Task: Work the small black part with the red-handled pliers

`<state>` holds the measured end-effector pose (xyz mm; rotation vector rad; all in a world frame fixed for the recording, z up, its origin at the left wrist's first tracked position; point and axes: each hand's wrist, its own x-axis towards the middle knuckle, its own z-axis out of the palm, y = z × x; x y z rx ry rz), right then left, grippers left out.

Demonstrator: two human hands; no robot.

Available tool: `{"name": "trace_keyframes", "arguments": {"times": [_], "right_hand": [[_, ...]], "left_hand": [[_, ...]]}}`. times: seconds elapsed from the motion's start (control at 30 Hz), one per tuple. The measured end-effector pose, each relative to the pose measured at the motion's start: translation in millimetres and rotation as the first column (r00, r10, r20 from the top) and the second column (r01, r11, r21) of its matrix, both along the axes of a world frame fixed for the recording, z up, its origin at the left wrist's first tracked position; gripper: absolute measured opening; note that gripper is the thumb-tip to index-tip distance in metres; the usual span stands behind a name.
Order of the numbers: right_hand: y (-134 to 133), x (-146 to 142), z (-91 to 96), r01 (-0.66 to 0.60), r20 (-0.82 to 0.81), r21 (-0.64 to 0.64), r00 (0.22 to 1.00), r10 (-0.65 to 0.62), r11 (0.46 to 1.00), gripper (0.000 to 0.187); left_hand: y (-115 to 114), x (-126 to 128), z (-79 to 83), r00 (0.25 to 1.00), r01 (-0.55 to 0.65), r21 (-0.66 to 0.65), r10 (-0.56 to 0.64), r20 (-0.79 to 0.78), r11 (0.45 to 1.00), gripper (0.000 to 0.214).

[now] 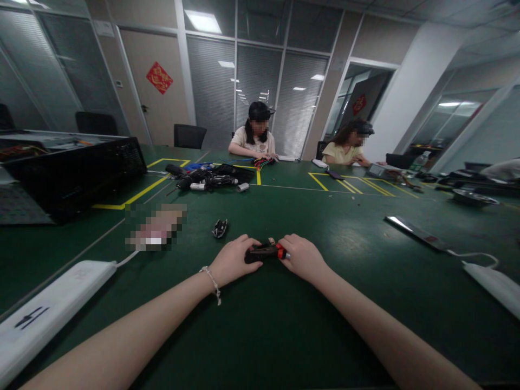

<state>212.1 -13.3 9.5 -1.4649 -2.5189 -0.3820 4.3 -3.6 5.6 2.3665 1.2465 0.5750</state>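
Note:
My left hand [235,259] is closed around the left end of a dark, elongated object [264,252], thumb on the near side and fingers over the far side. At the object's right end, my right hand [304,255] pinches a red piece [281,251] with a greyish tip beside it. Whether the red piece belongs to the dark object I cannot tell. Both hands are low over the green table. A small black and silver part [220,228] lies just beyond my left hand.
A black computer case [73,179] stands at the left. Tangled black cables [207,176] lie farther back. White power banks [60,309] flank my arms, the right one wired to a phone [416,233]. Two people [254,135] sit across the table. A metal bowl [474,197] is at the right.

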Motion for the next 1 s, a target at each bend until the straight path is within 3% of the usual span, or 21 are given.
{"name": "trace_keyframes", "arguments": {"times": [1.0], "right_hand": [[0.1,0.5,-1.0,0.022,-0.012,-0.028,1.0,-0.022,0.999,0.018]], "left_hand": [[1.4,-0.9,-2.2,1.0,0.008,0.001,-0.008,0.02,1.0,0.038]]}}
